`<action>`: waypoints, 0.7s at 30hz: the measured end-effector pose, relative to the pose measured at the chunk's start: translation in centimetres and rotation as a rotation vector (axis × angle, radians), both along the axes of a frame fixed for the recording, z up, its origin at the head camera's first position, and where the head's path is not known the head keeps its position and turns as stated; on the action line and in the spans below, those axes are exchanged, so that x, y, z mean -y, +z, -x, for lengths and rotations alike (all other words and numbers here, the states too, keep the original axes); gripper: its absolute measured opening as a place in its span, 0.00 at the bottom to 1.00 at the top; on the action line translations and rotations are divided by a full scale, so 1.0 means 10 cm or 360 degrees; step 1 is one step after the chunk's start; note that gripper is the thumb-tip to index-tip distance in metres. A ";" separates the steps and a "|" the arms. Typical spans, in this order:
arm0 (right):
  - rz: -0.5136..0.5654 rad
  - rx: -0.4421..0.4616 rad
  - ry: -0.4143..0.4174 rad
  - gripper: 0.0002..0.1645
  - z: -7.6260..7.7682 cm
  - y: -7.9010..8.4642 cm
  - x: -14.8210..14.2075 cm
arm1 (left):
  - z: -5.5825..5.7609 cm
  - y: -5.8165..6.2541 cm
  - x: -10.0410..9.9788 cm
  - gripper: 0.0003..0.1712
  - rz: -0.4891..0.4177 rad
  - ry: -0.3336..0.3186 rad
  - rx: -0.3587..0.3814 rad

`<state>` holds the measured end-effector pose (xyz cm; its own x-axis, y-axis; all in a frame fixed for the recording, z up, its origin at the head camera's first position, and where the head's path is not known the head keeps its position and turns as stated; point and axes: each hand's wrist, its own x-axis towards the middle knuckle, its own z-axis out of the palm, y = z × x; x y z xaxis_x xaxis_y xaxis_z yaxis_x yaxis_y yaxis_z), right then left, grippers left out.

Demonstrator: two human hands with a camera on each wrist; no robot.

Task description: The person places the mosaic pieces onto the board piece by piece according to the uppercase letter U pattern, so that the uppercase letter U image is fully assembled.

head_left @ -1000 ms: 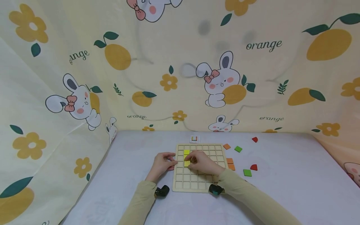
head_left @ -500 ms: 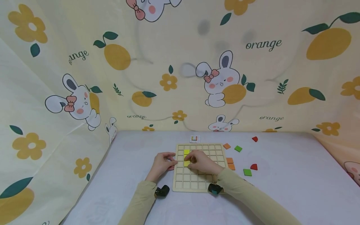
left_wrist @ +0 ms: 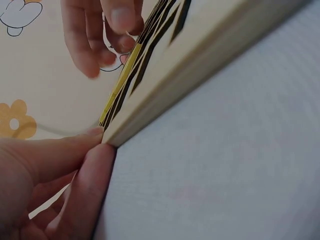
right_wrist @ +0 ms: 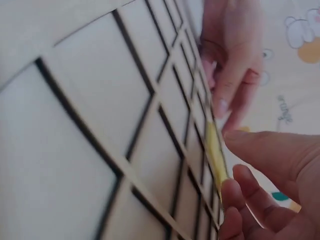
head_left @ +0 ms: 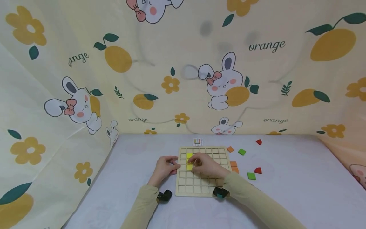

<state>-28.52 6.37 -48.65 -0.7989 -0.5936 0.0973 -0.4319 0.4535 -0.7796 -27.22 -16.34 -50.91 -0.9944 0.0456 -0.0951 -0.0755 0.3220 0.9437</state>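
The yellow tiles sit in a column on the gridded wooden board, directly under the fingertips of the right hand. That hand's thumb and bent fingers stand apart around the column; I cannot tell whether they pinch a tile or only rest on it. The left hand, on the other side of the column, pinches the board's near-side edge between thumb and finger.

The tiles look thin, stiff and light, hardly fragile, and probably a little slick on their flat faces. With raised grid lines around them, they should be easiest to take by two opposite edges, using the fingertips. The board looks rigid and light enough to slide on the desk, so its edge seems the best place to steady it.

To the right of the right hand, past the board, lie orange tiles, green tiles and red pieces; a small patterned card lies beyond it.

Compared with half a second ago, little differs: the right wrist has shifted slightly rightward, its fingertips remain over the same tiles, and the left hand keeps its place.
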 end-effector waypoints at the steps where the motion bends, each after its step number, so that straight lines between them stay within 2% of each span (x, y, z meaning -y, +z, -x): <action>1: 0.0010 0.0000 0.0008 0.18 0.00 0.01 -0.04 | -0.01 0.00 0.00 0.22 0.0003 0.0008 0.0005; 10: 0.0147 -0.0103 -0.0002 0.18 -0.05 0.23 -0.58 | 0.00 -0.03 -0.01 0.23 0.0017 0.0036 0.0013; 15: 0.0070 -0.0085 -0.0122 0.19 -0.08 0.31 -0.98 | 0.01 -0.04 0.00 0.23 -0.0011 0.0034 0.0002; 21: -0.0101 -0.0044 -0.0314 0.22 -0.12 0.27 -1.42 | 0.00 -0.05 0.00 0.23 0.0002 0.0030 0.0003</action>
<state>-27.36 20.56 -45.90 -0.8978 -0.4315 0.0883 -0.3508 0.5794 -0.7357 -27.21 -16.36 -51.37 -0.9949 0.0267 -0.0971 -0.0834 0.3216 0.9432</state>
